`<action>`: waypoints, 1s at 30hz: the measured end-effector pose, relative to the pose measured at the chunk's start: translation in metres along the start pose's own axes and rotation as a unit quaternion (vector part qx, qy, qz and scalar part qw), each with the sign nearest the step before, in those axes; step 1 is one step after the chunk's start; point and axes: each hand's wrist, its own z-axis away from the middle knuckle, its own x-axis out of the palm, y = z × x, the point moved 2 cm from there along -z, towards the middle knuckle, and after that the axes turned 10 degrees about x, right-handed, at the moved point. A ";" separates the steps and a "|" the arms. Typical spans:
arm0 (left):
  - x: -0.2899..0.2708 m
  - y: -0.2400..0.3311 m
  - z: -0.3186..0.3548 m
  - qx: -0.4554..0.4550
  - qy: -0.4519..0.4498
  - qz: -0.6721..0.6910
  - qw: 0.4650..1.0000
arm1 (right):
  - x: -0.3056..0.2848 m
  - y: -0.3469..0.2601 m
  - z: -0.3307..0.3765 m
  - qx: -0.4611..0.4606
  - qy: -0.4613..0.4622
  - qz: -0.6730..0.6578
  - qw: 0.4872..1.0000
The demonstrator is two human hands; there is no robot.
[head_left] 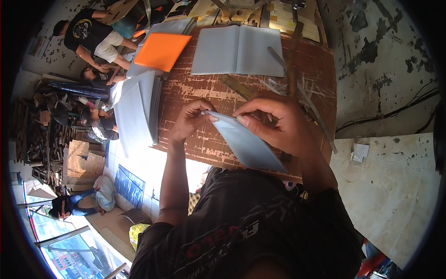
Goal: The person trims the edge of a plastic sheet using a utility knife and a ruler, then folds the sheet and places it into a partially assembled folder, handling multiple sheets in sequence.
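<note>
We hold a pale grey folded sheet (246,142) above the near edge of the scratched brown board (195,93), its narrow end up between our 2 hands and its wider end slanting down toward our chest. Our left hand (190,118) pinches the top corner, thumb and fingers closed on it. Our right hand (278,123) grips the upper edge, fingertips pressed onto the sheet. Beyond lie an open grey folder (237,50), an orange sheet (162,50) and metal strips (316,111).
</note>
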 end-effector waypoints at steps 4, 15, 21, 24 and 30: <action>0.002 -0.001 0.000 -0.020 0.003 -0.007 1.000 | 0.000 0.003 -0.001 0.037 -0.011 -0.006 0.999; 0.003 0.004 -0.004 -0.043 0.000 -0.024 0.999 | -0.002 0.004 0.001 0.027 0.002 0.024 0.999; 0.005 0.008 -0.006 -0.040 -0.014 -0.079 0.996 | -0.011 -0.005 0.006 -0.028 0.036 0.248 0.968; 0.003 0.006 -0.006 -0.047 0.001 -0.062 0.997 | -0.007 0.003 0.009 -0.045 0.041 0.269 0.961; -0.005 0.005 0.000 -0.016 0.022 -0.031 0.999 | -0.014 0.033 0.009 0.071 -0.071 0.164 0.981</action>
